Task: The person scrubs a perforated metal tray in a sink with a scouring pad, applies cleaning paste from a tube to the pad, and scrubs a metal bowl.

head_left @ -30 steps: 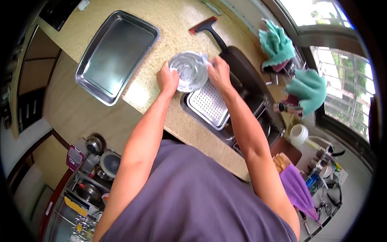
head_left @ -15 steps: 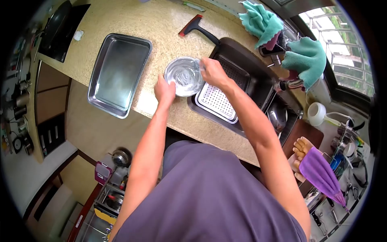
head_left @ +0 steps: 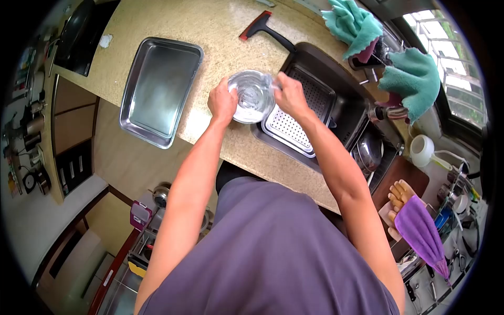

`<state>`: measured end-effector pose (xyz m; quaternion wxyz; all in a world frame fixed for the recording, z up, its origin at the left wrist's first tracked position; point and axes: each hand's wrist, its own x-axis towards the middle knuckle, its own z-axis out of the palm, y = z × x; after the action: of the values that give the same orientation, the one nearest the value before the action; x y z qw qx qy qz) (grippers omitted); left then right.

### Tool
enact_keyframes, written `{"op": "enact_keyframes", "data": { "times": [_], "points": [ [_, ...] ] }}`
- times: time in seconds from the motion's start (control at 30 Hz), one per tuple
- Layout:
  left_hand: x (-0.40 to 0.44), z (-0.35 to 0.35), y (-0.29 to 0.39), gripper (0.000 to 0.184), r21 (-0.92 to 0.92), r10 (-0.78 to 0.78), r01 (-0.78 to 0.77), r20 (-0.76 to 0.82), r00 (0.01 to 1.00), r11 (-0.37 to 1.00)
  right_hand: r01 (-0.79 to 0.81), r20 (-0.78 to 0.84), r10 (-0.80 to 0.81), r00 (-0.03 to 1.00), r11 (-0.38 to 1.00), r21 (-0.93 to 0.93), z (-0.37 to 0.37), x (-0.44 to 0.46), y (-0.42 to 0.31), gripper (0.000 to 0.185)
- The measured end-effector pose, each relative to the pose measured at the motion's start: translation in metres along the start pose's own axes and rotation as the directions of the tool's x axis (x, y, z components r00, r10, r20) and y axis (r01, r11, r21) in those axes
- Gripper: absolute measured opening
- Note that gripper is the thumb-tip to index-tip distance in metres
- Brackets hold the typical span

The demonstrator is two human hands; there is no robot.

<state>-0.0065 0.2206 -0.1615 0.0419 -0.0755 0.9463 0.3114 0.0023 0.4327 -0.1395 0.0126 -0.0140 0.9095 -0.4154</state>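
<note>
Between my hands is a clear, round, bowl-shaped container [head_left: 247,100], seen from above at the counter's edge beside the sink. My left hand [head_left: 222,103] is closed around its left side. On the opposite side, my right hand [head_left: 290,94] grips the rim or a handle; the exact grip is blurred. Under my right forearm, a white perforated tray [head_left: 286,128] rests over the sink's near-left part. A rectangular metal baking pan [head_left: 161,92] lies on the counter to the left, apart from my hands.
A black squeegee with a red edge [head_left: 257,26] lies beyond the dark sink [head_left: 349,118]. Green cloths [head_left: 412,81] hang near the tap and window. A lidded or domed metal pot [head_left: 369,149] sits at the sink's right. A purple cloth [head_left: 420,231] hangs at lower right.
The view has shifted slightly, so the surroundings appear a little further right. My left hand has moved up along the container's side. Both hands still hold the container.
</note>
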Motion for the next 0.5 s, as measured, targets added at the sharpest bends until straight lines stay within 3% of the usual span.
{"op": "enact_keyframes", "data": {
  "times": [0.17,0.23,0.3,0.37,0.43,0.5],
  "points": [
    [-0.001,0.002,0.006,0.022,0.031,-0.090,0.091,-0.032,0.995,0.995,-0.091,-0.122,0.096,0.988,0.995,0.046,0.018,-0.047,-0.004,0.011],
    [-0.004,0.003,0.004,0.023,0.033,-0.071,0.072,-0.033,0.997,0.997,-0.098,-0.091,0.105,0.990,0.992,0.086,0.016,-0.051,-0.011,0.013],
    [-0.008,0.007,0.002,0.023,0.030,-0.108,0.109,-0.009,0.994,0.994,-0.139,0.006,0.139,0.990,0.990,-0.028,0.007,-0.032,-0.008,0.013],
    [-0.010,0.010,0.004,0.022,-0.044,-0.142,0.138,-0.101,0.985,0.989,-0.132,-0.033,0.130,0.991,0.989,-0.060,0.004,-0.026,-0.015,0.013],
    [-0.007,0.014,0.003,0.021,-0.051,-0.155,0.149,-0.142,0.978,0.988,-0.107,-0.101,0.103,0.990,0.993,-0.040,0.021,-0.046,-0.006,0.016],
    [-0.008,0.010,0.004,0.022,-0.062,-0.159,0.154,-0.081,0.984,0.986,-0.189,-0.020,0.192,0.981,0.977,0.095,0.031,-0.074,-0.020,0.017]
  ]
}}
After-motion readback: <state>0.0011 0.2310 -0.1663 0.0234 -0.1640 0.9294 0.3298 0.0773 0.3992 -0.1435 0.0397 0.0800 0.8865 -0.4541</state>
